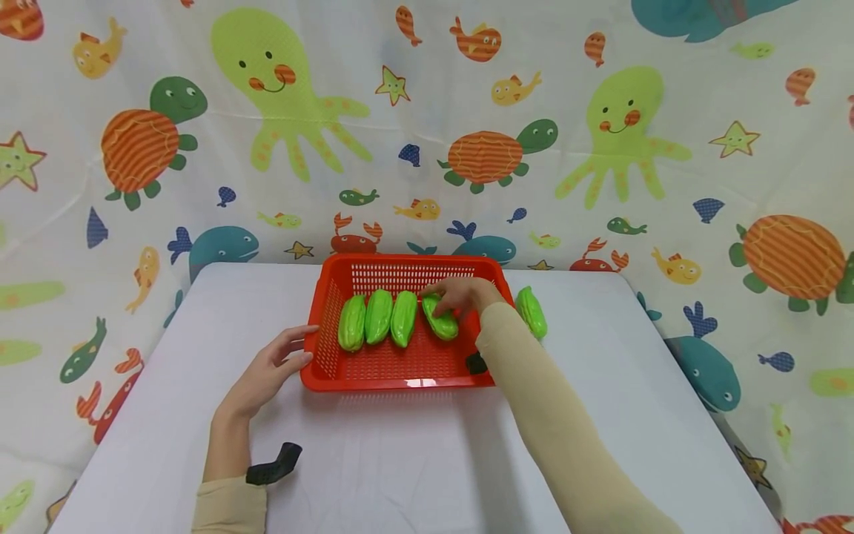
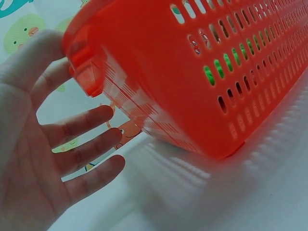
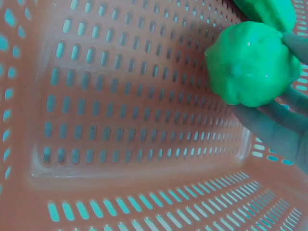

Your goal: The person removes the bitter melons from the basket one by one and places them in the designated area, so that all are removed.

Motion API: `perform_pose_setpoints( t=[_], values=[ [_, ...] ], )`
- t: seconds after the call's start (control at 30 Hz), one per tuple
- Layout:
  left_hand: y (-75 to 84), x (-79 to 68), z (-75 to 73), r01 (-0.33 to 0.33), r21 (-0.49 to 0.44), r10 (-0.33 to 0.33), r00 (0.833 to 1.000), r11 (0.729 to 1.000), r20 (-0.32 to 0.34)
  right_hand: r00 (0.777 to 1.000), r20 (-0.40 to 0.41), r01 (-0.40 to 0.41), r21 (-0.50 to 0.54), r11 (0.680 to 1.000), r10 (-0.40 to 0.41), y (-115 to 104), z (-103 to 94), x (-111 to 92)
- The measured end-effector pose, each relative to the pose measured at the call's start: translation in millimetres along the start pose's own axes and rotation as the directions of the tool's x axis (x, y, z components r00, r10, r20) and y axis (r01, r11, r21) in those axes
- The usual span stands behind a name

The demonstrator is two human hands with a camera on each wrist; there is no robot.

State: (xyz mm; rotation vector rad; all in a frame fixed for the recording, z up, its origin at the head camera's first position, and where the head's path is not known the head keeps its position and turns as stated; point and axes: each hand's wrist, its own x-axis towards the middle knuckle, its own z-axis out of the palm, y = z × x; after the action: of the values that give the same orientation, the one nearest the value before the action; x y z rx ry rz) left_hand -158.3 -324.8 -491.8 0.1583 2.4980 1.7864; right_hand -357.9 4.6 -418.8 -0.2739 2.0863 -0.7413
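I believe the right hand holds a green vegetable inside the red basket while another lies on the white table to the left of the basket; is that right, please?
Not quite: the head view shows the separate green vegetable on the white table to the right of the red basket, not the left; the right hand does hold another vegetable inside it.

Basket [image 1: 380,385] partly hidden (behind right sleeve [image 1: 554,400]), top whale [image 1: 694,16] cropped

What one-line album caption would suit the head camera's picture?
The right hand holds a green vegetable inside a red basket that the left hand touches.
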Motion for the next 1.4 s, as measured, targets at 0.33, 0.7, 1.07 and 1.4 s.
perform_pose_setpoints(
  t=[0.33, 0.7, 1.07, 1.4],
  values=[
    [-0.4, 0.2, -0.2, 0.003, 0.002, -0.003, 1.000, 1.000, 0.000, 0.997, 0.013, 0.075, 0.001, 0.997, -0.075, -1.9, -6.1, -6.0],
    [-1.2, 0.5, 1.4, 0.005, 0.005, -0.005, 1.000, 1.000, 0.004, 0.983, 0.005, 0.180, -0.119, 0.976, -0.181, -4.6, -18.3, -19.1],
    [0.1, -1.6, 0.9, 0.002, 0.009, -0.002, 1.000, 1.000, -0.006, 0.962, -0.076, 0.245, -0.192, 0.950, -0.263, -13.9, -23.7, -43.7],
    [-1.5, -3.3, 4.5, 0.008, 0.008, -0.008, 1.000, 1.000, -0.009, 0.891, -0.283, 0.340, -0.097, 0.935, -0.354, -10.4, -25.4, -71.1]
  ],
)
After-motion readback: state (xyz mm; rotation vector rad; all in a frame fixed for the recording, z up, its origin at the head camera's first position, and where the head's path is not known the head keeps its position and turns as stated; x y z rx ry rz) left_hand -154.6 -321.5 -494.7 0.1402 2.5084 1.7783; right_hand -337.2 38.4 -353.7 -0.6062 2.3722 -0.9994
